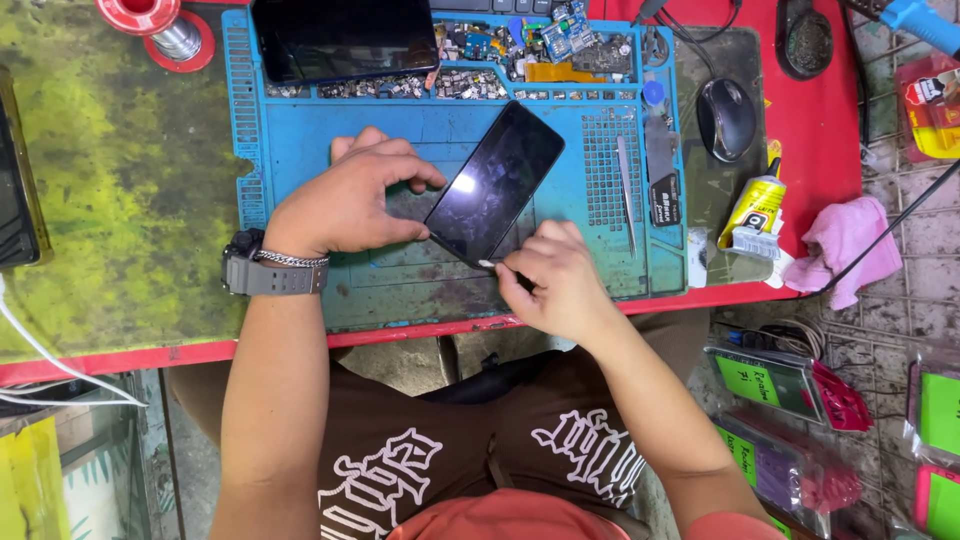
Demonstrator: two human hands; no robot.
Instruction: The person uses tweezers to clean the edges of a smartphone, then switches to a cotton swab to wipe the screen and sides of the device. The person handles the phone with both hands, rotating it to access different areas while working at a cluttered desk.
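A black smartphone [495, 180] lies tilted on a blue repair mat [300, 150], screen up and dark. My left hand [345, 200] steadies the phone's left edge, thumb and fingers pinching its lower corner. My right hand [555, 280] pinches a small thin pick [487, 264] and presses its tip against the phone's bottom edge. A grey watch and a chain bracelet sit on my left wrist [265, 268].
A second dark phone [345, 38] rests at the mat's top, beside trays of small parts [500, 60]. Tweezers [625, 190], a computer mouse [725, 118], a yellow glue tube [755, 205] and a pink cloth [850, 245] lie to the right. A solder spool [150, 20] stands top left.
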